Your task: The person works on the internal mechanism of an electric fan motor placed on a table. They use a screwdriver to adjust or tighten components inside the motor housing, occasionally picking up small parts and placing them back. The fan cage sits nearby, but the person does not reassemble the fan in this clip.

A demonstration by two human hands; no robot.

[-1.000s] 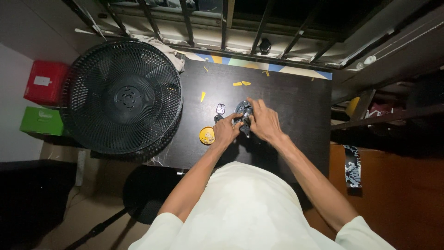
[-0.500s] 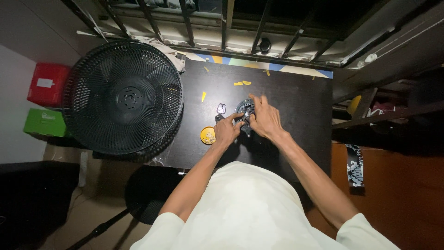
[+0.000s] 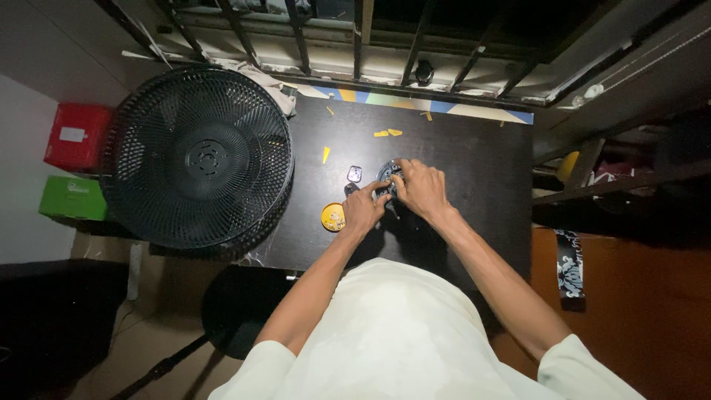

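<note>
On a black table (image 3: 474, 163) both my hands work on a small dark round device (image 3: 386, 176) with shiny metal parts. My right hand (image 3: 419, 187) covers its right side with fingers curled over the top. My left hand (image 3: 364, 209) grips its lower left edge. What the device is stays unclear, since the hands hide most of it. A small square silver-and-dark part (image 3: 355, 174) lies just left of it. A round yellow tin lid (image 3: 333, 217) lies beside my left hand.
A large black fan (image 3: 196, 155) in a round wire cage lies on the table's left end. Yellow scraps (image 3: 386, 133) dot the far side. Window bars (image 3: 355, 37) run above. Red (image 3: 78, 135) and green boxes (image 3: 72, 198) sit left. A black stool (image 3: 226, 311) stands below.
My hands have shifted only slightly on the device; the right fingers have crept a little over its top. Nothing else on the table has moved.
</note>
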